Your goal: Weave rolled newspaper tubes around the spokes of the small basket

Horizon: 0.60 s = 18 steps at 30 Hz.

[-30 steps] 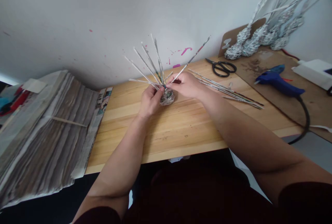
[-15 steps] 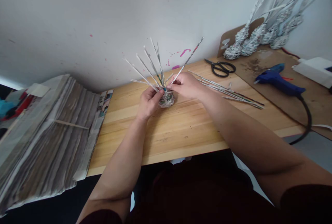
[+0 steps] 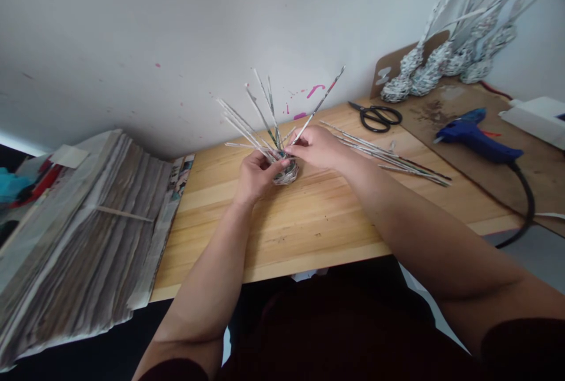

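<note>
A small round woven newspaper basket [image 3: 286,176] stands on the wooden table, with several rolled-paper sticks fanning up and to the left from its top. My left hand [image 3: 257,176] grips its left side, the thumb lying across the front near the top. At the upper right of the weave, my right hand [image 3: 312,146] pinches a rolled newspaper stick [image 3: 321,103] that slants up to the right. My fingers hide where this stick meets the basket.
Loose paper sticks [image 3: 397,159] lie right of my hands, with black scissors [image 3: 378,117] behind. Farther right are a blue glue gun [image 3: 479,136] on brown board and several woven gourd shapes [image 3: 397,88]. A tied newspaper stack [image 3: 119,239] fills the left; the wall [image 3: 198,27] stands behind.
My left thumb has slid right across the basket's front. The upright sticks on the left have shifted and bunched closer together. My right hand keeps its pinch, nearly still.
</note>
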Motion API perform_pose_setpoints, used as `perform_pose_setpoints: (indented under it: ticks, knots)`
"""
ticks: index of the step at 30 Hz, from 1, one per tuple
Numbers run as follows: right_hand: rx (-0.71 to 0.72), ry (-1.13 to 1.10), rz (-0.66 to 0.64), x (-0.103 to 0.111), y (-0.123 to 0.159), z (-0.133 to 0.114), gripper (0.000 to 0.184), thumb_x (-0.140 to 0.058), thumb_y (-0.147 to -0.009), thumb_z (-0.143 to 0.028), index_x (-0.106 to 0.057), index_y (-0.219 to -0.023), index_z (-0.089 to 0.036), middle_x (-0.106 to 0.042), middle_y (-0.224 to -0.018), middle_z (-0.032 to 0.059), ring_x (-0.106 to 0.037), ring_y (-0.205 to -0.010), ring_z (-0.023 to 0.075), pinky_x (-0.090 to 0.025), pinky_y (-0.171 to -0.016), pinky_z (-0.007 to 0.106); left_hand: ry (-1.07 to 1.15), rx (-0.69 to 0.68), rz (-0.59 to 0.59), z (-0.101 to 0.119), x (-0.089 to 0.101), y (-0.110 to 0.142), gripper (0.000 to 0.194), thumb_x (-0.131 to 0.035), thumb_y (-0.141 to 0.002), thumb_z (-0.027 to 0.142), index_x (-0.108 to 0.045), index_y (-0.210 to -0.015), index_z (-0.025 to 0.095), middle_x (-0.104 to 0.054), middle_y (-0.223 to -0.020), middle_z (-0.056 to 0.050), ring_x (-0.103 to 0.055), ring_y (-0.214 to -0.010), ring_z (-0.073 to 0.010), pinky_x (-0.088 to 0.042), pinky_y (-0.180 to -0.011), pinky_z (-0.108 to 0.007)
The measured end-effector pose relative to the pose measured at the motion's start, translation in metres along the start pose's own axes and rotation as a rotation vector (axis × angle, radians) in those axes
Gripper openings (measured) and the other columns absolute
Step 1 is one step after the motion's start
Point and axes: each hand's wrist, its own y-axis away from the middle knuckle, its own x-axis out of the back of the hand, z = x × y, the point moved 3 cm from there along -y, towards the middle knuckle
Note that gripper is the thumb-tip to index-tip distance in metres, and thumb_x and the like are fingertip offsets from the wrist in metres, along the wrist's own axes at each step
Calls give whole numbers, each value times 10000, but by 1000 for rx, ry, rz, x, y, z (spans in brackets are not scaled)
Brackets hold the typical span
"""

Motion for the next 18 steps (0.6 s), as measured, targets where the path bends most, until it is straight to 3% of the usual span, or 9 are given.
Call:
perform_pose_setpoints:
  ticks: [2,7,12,18]
  knots:
    - [-12,24,12,1,0,-1,173,-675,-913,-275,-722,-788,-165,-716,-734,28,-608,-690,159,-404,-658,280,11,14,24,-2,-1,-1,473,-947,-527,471,-725,-781,139,-729,-747,-36,-623,-681,-150,-510,-690,-277]
    - [-26,66,49,5,3,-5,330,-602,-970,-356,-694,-717,-165,-689,-691,32,-577,-660,152,-359,-632,277,-42,-63,36,1,6,-2,290,-874,-643,383,-720,-730,153,-705,-719,-20,-620,-675,-141,-492,-655,-256]
    - [51,87,68,2,6,-10,262,-616,-948,-307,-689,-737,-170,-654,-651,4,-544,-631,138,-344,-623,281,-20,-28,1,1,12,-4,290,-871,-640,375,-719,-747,152,-699,-698,-11,-607,-640,-132,-501,-638,-253]
    - [50,-153,20,-5,4,-4,29,-698,-839,-169,-723,-851,-177,-759,-803,29,-688,-757,173,-488,-720,293,-37,26,-21,0,15,-5,413,-881,-633,476,-768,-849,143,-775,-811,-64,-671,-705,-179,-536,-661,-287]
